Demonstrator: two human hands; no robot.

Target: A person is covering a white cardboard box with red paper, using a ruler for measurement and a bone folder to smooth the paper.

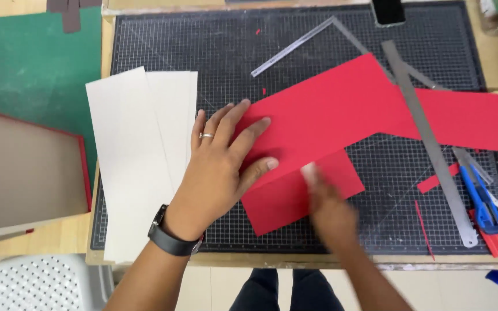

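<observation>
My left hand (223, 158) lies flat, fingers spread, pressing the left end of a long red paper strip (341, 109) on the black cutting mat (203, 40). A ring and a dark wristwatch are on that hand and arm. My right hand (327, 204) is blurred from motion; its fingertips touch a smaller red paper sheet (286, 201) that lies partly under the strip. I cannot make out its fingers clearly. Pale grey card sheets (136, 150) lie just left of my left hand.
A long steel ruler (430, 144) and a metal square (306, 43) rest on the mat. Blue utility knife (479, 198), scissors and red scraps sit at the right edge. A green mat (30, 63) and a red-edged board (21, 167) lie left. A white perforated stool (36, 285) stands below.
</observation>
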